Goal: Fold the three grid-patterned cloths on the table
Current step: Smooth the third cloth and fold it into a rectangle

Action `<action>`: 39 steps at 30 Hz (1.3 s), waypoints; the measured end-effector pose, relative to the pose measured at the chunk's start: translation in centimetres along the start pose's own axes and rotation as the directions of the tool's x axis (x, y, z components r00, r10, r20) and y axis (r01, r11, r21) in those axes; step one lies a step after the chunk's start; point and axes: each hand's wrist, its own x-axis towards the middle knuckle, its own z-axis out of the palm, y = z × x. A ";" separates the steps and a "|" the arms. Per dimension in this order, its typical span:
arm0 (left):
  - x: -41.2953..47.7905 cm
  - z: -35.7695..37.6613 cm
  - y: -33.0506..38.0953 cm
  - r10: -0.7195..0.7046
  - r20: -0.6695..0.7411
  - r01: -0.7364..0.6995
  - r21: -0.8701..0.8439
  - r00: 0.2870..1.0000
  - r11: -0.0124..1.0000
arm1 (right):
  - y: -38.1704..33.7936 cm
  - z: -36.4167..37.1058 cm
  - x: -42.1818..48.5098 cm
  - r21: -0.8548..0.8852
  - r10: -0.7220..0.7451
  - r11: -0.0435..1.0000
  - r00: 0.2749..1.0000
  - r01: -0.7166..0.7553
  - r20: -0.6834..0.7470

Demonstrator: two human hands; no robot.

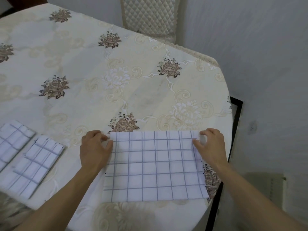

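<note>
A white cloth with a grey grid [155,165] lies flat near the table's front edge. My left hand [95,147] pinches its far left corner, thumb and fingers closed on the fabric. At the far right corner my right hand [210,144] pinches the cloth the same way. Two more grid cloths lie at the left: a folded one [33,165] in a long stepped rectangle, and another folded one [12,139] partly cut off by the frame's left edge.
The round table [116,77] wears a cream cloth with brown flower prints. A quilted chair back [150,15] stands behind it. The table's right edge curves close to the white wall [266,64].
</note>
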 end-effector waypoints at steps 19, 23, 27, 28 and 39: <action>0.5 0.6 1.1 -0.010 -0.062 0.008 -0.043 0.998 0.999 | 0.0 0.0 -0.9 0.025 0.027 0.999 0.999 -0.026 -0.027; 0.7 0.8 1.4 -0.001 -0.050 -0.001 -0.033 0.999 0.999 | -0.1 0.0 -1.0 0.030 0.031 0.999 0.999 -0.031 -0.011; 0.8 1.1 1.5 0.010 -0.048 -0.012 -0.038 0.999 0.999 | -0.2 -0.1 -1.0 0.030 0.037 0.999 0.999 -0.037 -0.002; 0.9 1.1 1.4 0.011 -0.052 -0.013 -0.038 0.999 0.999 | -0.2 -0.1 -1.0 0.029 0.037 0.999 0.999 -0.037 0.002; 0.7 1.7 1.4 -0.003 -0.098 -0.003 -0.060 0.995 0.998 | -0.8 0.4 -0.6 0.003 0.026 1.000 0.999 -0.026 0.019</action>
